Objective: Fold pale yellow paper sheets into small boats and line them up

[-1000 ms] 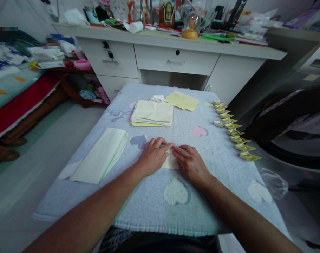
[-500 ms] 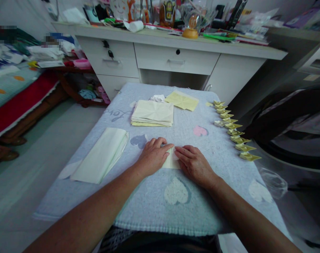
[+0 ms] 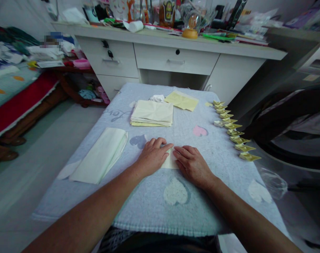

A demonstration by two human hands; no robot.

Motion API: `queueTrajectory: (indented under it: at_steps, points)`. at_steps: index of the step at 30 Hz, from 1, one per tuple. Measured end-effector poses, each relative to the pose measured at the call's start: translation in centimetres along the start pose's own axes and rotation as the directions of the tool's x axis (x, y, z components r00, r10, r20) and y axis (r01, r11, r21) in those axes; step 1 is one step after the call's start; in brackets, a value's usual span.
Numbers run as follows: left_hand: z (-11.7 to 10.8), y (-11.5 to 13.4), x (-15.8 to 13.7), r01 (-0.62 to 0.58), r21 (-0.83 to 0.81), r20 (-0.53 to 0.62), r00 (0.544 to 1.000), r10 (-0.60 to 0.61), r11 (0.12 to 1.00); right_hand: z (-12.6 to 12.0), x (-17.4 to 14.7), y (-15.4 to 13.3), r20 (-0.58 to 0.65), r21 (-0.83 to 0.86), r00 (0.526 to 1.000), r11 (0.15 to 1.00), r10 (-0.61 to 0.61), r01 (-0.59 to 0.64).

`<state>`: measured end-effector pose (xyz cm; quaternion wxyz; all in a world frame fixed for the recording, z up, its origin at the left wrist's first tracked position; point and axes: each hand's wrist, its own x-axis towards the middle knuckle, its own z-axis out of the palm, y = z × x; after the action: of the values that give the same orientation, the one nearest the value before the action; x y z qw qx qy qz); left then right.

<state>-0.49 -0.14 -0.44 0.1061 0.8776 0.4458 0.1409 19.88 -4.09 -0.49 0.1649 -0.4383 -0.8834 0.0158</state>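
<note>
A small pale yellow sheet of paper [image 3: 170,162] lies on the cloth-covered table between my hands, partly hidden under them. My left hand [image 3: 155,154] rests on its left side, index finger and thumb stretched out over the paper. On the right side, the fingers of my right hand [image 3: 193,163] are close together, gripping the paper's edge against the table. Beyond them lies a stack of cream paper sheets [image 3: 152,111]. Along the table's right side runs a row of folded yellow paper pieces [image 3: 245,147] with pointed ends.
A folded white-green paper bundle [image 3: 99,156] lies at the left. Yellow sheets [image 3: 182,101] and a crumpled white tissue [image 3: 157,98] are at the back. A white desk [image 3: 175,42] with a cluttered top stands behind the table [image 3: 146,211]. A clear plastic bag [image 3: 274,182] hangs at the right.
The raised bit of paper at my right fingertips now lies down or is hidden beneath them. My right hand has shifted very slightly left; my left hand stays nearly still.
</note>
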Motion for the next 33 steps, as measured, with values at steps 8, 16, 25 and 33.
queueTrajectory:
  at_steps: [8, 16, 25, 33]
  points:
    - [0.07, -0.03, 0.02, 0.006, -0.008, 0.004, 1.000, -0.006, 1.000, -0.11, -0.01, -0.20, 0.011, 0.010, 1.000, 1.000, -0.014, 0.014]
    - [0.02, 0.08, -0.03, -0.001, 0.005, -0.003, 1.000, 0.001, 1.000, -0.01, -0.02, -0.28, 0.017, 0.010, 1.000, 1.000, -0.009, 0.008]
    - [0.05, -0.15, 0.11, -0.008, 0.007, 0.007, 1.000, 0.008, 1.000, 0.17, -0.09, -0.25, 0.000, -0.001, 1.000, 1.000, -0.010, 0.010]
    - [0.03, -0.13, 0.11, -0.022, 0.007, 0.007, 1.000, 0.022, 1.000, 0.06, -0.06, -0.32, 0.020, 0.007, 1.000, 1.000, -0.004, 0.004]
